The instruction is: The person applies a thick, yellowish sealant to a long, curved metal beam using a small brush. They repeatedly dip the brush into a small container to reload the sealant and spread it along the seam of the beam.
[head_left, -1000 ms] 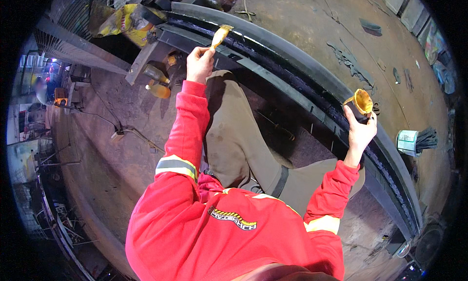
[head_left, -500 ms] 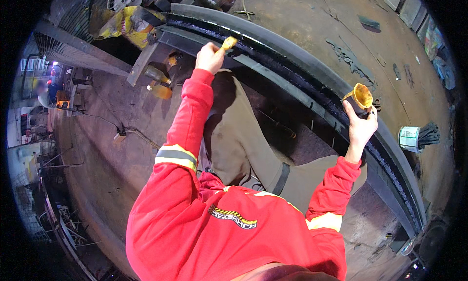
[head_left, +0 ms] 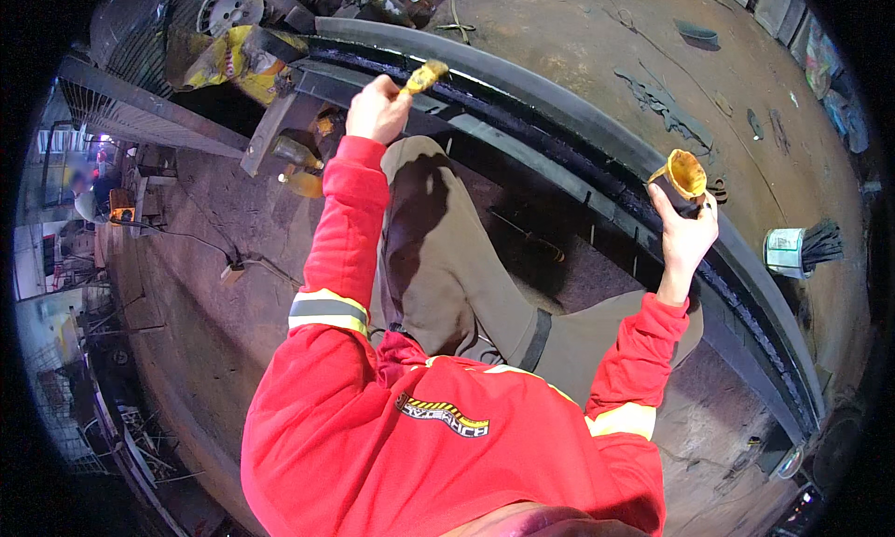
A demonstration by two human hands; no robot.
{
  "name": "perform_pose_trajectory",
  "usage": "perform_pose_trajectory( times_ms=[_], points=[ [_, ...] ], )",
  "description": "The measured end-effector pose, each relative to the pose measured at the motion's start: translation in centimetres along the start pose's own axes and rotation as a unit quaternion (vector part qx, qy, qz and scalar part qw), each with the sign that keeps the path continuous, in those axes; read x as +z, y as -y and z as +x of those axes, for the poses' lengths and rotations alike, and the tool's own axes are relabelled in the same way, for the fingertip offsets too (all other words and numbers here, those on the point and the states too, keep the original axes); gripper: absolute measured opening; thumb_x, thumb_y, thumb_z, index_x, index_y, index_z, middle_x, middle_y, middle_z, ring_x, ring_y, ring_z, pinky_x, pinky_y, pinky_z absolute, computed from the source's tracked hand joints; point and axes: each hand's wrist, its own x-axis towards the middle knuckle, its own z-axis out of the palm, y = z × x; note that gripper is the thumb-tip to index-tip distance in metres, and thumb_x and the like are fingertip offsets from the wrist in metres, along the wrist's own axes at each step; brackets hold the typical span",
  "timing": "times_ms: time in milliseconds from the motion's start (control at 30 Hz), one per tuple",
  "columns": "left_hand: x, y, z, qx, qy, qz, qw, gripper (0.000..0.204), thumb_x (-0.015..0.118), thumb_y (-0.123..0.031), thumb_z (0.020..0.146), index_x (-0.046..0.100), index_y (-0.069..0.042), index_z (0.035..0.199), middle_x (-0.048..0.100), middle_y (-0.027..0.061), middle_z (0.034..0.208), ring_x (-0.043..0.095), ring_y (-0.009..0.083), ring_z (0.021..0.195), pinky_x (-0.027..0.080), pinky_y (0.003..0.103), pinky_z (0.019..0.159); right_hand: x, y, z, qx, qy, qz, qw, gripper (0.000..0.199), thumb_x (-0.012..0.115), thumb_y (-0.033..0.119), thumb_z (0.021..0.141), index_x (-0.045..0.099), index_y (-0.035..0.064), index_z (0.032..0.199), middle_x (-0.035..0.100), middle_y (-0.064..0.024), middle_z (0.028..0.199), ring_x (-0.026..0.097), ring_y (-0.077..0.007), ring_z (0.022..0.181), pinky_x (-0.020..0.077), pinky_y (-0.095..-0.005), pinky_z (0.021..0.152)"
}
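My left hand (head_left: 376,110) is closed around a small yellow paintbrush (head_left: 425,77). The brush's tip points away from me, over the near side of a long dark metal beam (head_left: 522,97). In my right hand (head_left: 685,234) is a dark cup (head_left: 680,178) with a jagged rim and a yellow-coated inside. My fingers wrap its lower part, and it tilts above the beam's right half. How much is in the cup I cannot tell. A glossy dark channel runs along the beam.
Bottles (head_left: 300,153) stand on the floor left of my knee. A yellow sack (head_left: 233,60) lies at the beam's left end. Beyond the beam, a pale container of dark rods (head_left: 785,252) lies at the right. A cable (head_left: 196,231) crosses the floor, and a person (head_left: 86,199) is far left.
My left hand with the paintbrush has shifted a little left and toward me. The right hand and cup have moved slightly left, and more of the cup's dark side shows.
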Motion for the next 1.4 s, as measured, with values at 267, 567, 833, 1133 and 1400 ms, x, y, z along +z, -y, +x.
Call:
perform_pose_trajectory(
  times_ms=[267,567,833,1133,1400],
  points=[
    [-2.2,-1.7,1.4,-0.011,0.11,0.152,0.982,0.033,0.065,-0.04,0.085,0.07,-0.009,0.096,0.073,0.0193,0.098,0.07,0.0375,0.097,0.054,0.047,0.085,-0.1,0.9,-0.2,0.004,-0.004,-0.007,1.0,0.055,0.096,0.024,0.065,0.067,-0.0037,0.104,0.07,-0.0076,0.101,0.066,-0.016,0.092,0.0514,-0.0309,0.086],
    [3.0,-0.3,0.3,-0.036,0.015,0.067,0.997,0.029,0.068,-0.034,0.085,0.069,-0.007,0.096,0.072,0.0207,0.094,0.07,0.0393,0.094,0.054,0.047,0.082,-0.1,1.8,-0.3,0.009,0.012,0.012,1.0,0.056,0.096,0.022,0.065,0.067,-0.0039,0.104,0.069,-0.0078,0.102,0.066,-0.0155,0.091,0.052,-0.0301,0.086],
    [2.6,0.7,-2.2,-0.015,-0.051,0.049,0.997,0.023,0.071,-0.028,0.086,0.066,-0.007,0.096,0.071,0.0208,0.087,0.069,0.041,0.085,0.054,0.047,0.074,-0.3,0.7,-0.1,0.003,0.003,0.002,1.0,0.058,0.096,0.025,0.065,0.067,-0.0039,0.105,0.07,-0.0089,0.103,0.067,-0.0168,0.092,0.052,-0.0308,0.086],
    [7.6,-7.2,-10.1,0.087,0.058,-0.108,0.989,0.017,0.071,-0.021,0.084,0.06,-0.01,0.09,0.069,0.0173,0.077,0.068,0.0404,0.075,0.054,0.049,0.068,-0.9,0.2,0.3,-0.018,-0.024,-0.038,0.999,0.062,0.097,0.03,0.062,0.067,-0.005,0.103,0.07,-0.0116,0.098,0.066,-0.0182,0.088,0.0522,-0.032,0.083],
    [11.7,-13.7,-12.9,0.116,0.053,-0.186,0.974,0.019,0.076,-0.017,0.083,0.063,-0.006,0.092,0.067,0.0191,0.076,0.069,0.0361,0.07,0.054,0.041,0.064,-0.8,-0.7,0.4,-0.011,-0.063,0.016,0.998,0.065,0.098,0.034,0.06,0.066,-0.0061,0.1,0.069,-0.011,0.097,0.065,-0.019,0.087,0.0519,-0.0326,0.083]
  ],
)
